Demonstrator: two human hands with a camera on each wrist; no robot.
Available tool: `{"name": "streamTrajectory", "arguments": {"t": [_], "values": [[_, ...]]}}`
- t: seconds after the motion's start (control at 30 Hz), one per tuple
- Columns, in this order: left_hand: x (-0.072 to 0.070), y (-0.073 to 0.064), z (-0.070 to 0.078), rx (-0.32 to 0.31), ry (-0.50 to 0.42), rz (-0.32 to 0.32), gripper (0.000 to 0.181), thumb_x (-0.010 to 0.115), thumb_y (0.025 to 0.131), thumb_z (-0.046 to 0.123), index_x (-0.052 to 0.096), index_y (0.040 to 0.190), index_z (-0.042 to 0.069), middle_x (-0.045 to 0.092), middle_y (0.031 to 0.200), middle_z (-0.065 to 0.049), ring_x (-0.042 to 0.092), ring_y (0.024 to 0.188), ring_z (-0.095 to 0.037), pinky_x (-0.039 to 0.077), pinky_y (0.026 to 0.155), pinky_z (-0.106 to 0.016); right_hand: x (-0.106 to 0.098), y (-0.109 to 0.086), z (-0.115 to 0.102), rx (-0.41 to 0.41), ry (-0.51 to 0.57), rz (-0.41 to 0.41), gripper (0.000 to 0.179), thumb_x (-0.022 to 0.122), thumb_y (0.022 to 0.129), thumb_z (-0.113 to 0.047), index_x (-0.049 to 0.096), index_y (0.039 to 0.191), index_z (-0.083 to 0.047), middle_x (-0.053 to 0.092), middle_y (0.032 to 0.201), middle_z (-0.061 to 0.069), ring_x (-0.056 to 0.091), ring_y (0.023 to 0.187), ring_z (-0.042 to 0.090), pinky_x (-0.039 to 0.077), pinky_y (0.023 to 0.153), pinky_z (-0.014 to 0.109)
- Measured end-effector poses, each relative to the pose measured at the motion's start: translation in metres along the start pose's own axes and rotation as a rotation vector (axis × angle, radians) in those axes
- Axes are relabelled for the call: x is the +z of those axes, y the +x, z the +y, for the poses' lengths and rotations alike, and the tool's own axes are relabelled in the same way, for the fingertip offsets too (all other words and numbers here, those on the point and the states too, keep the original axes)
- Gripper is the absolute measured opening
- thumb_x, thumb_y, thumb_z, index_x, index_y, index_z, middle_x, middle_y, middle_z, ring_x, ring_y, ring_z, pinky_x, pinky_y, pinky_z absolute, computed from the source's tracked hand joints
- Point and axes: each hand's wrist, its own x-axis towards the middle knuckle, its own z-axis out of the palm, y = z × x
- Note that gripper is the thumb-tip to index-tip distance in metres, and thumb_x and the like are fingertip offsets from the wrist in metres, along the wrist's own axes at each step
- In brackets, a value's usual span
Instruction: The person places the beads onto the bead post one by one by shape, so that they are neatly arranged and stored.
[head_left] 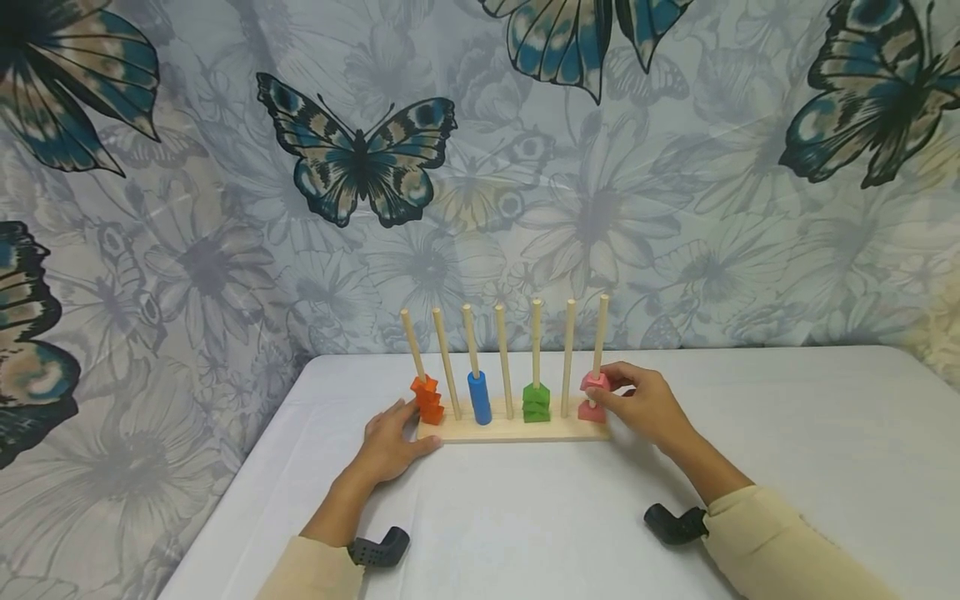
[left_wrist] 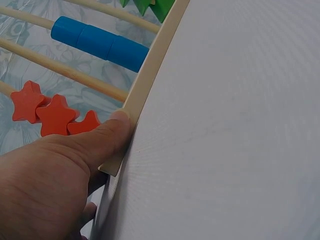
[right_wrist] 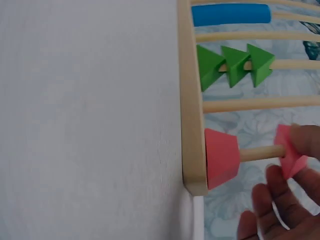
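Note:
A wooden peg stand (head_left: 517, 432) with several upright pegs stands on the table. My left hand (head_left: 390, 446) holds its left end, the thumb pressing the front edge in the left wrist view. Beside that hand, orange-red stars (left_wrist: 56, 115) are stacked on the leftmost peg. My right hand (head_left: 651, 406) pinches a pink block (right_wrist: 287, 150) between thumb and fingers. This block is around the rightmost peg (head_left: 602, 329), partway up, with a gap below it. Another pink block (right_wrist: 221, 158) sits at the foot of the same peg, against the base.
Blue cylinders (head_left: 479, 398) are stacked on the third peg from the left. Green triangular blocks (head_left: 536, 403) sit on the fifth. Bare pegs stand between the filled ones. A white cloth covers the table (head_left: 525, 517); a butterfly-patterned curtain (head_left: 487, 250) hangs behind.

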Motion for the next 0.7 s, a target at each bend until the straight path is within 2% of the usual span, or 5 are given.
{"name": "streamTrajectory", "arguments": {"t": [0.17, 0.33, 0.53, 0.7], "values": [[0.000, 0.001, -0.001, -0.005, 0.002, 0.003, 0.075, 0.079, 0.081, 0.034, 0.048, 0.141, 0.003, 0.048, 0.141, -0.017, 0.026, 0.139, -0.035, 0.007, 0.112, -0.051, 0.003, -0.003, 0.007, 0.036, -0.016, -0.014, 0.031, 0.075, 0.086, -0.019, 0.069, 0.111, -0.001, 0.069, 0.092, 0.006, 0.060, 0.089, 0.026, 0.046, 0.070, 0.037], [-0.001, 0.002, 0.000, -0.005, 0.003, 0.003, 0.075, 0.079, 0.081, 0.034, 0.047, 0.141, 0.002, 0.047, 0.141, -0.017, 0.026, 0.139, -0.035, 0.007, 0.112, -0.051, 0.005, -0.005, 0.015, 0.061, -0.048, -0.045, 0.030, 0.075, 0.086, -0.017, 0.068, 0.110, 0.001, 0.068, 0.092, 0.006, 0.062, 0.090, 0.027, 0.049, 0.072, 0.039], [-0.004, 0.000, -0.004, -0.021, 0.012, 0.004, 0.076, 0.079, 0.080, 0.036, 0.048, 0.141, 0.003, 0.045, 0.143, -0.019, 0.027, 0.139, -0.036, 0.009, 0.112, -0.052, 0.009, -0.008, 0.025, 0.045, -0.043, -0.075, 0.031, 0.075, 0.086, -0.018, 0.068, 0.109, 0.001, 0.068, 0.097, 0.008, 0.063, 0.089, 0.025, 0.052, 0.075, 0.040], [-0.002, -0.004, -0.007, -0.024, 0.003, 0.008, 0.076, 0.080, 0.080, 0.033, 0.048, 0.141, 0.001, 0.046, 0.142, -0.020, 0.027, 0.138, -0.038, 0.009, 0.112, -0.053, 0.012, -0.014, 0.030, 0.025, -0.023, -0.081, 0.035, 0.072, 0.088, -0.021, 0.065, 0.115, 0.001, 0.067, 0.100, 0.008, 0.062, 0.090, 0.025, 0.052, 0.075, 0.040]]}}
